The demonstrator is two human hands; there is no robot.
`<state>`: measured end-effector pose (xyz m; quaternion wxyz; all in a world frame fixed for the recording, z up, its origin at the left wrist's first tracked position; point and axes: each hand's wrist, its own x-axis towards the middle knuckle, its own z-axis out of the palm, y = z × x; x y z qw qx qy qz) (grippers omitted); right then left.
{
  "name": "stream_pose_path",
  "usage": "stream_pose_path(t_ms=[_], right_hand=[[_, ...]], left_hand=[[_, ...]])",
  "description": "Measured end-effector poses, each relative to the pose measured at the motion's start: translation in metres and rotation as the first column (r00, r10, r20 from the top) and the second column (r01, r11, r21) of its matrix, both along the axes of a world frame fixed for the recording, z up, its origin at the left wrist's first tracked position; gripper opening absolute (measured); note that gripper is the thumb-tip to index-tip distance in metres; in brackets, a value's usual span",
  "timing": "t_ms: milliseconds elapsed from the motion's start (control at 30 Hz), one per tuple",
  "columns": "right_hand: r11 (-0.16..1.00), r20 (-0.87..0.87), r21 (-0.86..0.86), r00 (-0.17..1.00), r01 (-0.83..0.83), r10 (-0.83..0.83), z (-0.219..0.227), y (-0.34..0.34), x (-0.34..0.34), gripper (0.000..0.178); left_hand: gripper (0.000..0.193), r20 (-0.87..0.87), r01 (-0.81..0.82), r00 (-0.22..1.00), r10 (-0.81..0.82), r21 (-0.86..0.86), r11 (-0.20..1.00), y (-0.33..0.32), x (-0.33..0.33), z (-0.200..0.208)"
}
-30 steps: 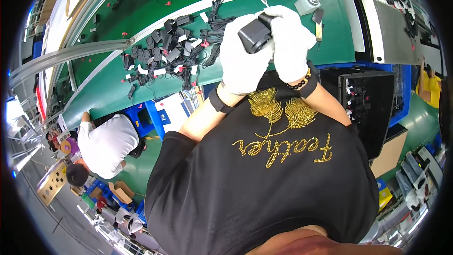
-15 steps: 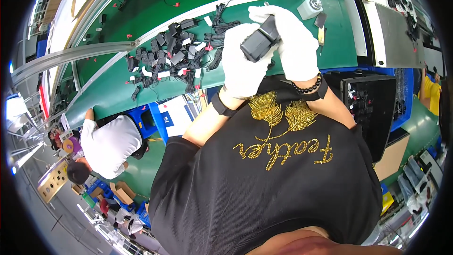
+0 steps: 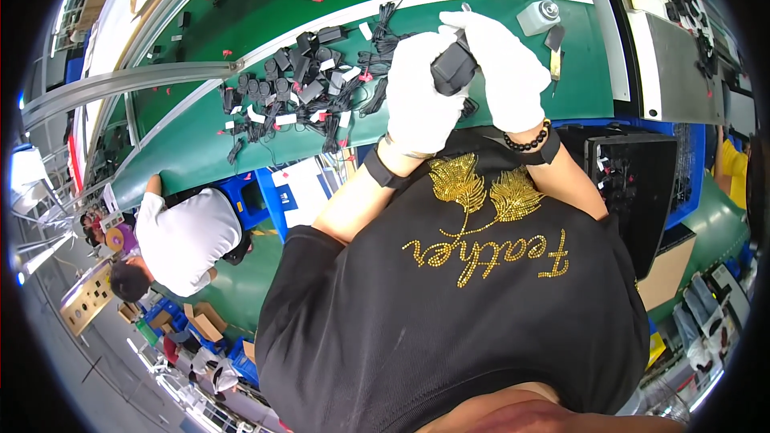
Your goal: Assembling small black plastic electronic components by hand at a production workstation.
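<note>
A black power adapter is held up over the green bench, in front of my chest. My left hand, in a white glove, wraps round its left side. The white-gloved right hand grips it from the right, fingers bent over its upper end. A bit of black cable shows just below the adapter, between the hands. To the left of my hands lies a heap of black adapters with coiled cables, white tags and small red pieces.
A translucent bottle stands at the back right, beside a small dark-and-yellow tool. At my right, a black tray sits by a blue crate. A metal rail crosses the left. A co-worker in white leans at the bench further left.
The adapter has been turned between my hands and shows a different face, sitting more upright. Both hands still hold it. The whole view has shifted slightly.
</note>
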<state>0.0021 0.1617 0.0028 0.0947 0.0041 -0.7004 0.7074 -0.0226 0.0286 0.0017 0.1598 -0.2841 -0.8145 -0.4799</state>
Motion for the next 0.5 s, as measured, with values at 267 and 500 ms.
stream_pose_path(t_ms=[267,500], right_hand=[[0.975,-0.006,-0.190,0.993,0.118,-0.121,0.000,-0.015,0.005,0.031],[0.946,-0.134,0.246,0.974,0.212,-0.183,0.003,-0.011,0.010,0.028]], left_hand=[[0.047,0.288,-0.027,0.958,0.008,0.062,0.998,0.002,0.005,0.009],[0.047,0.128,-0.005,0.992,0.004,0.005,1.000,0.005,0.007,0.001]])
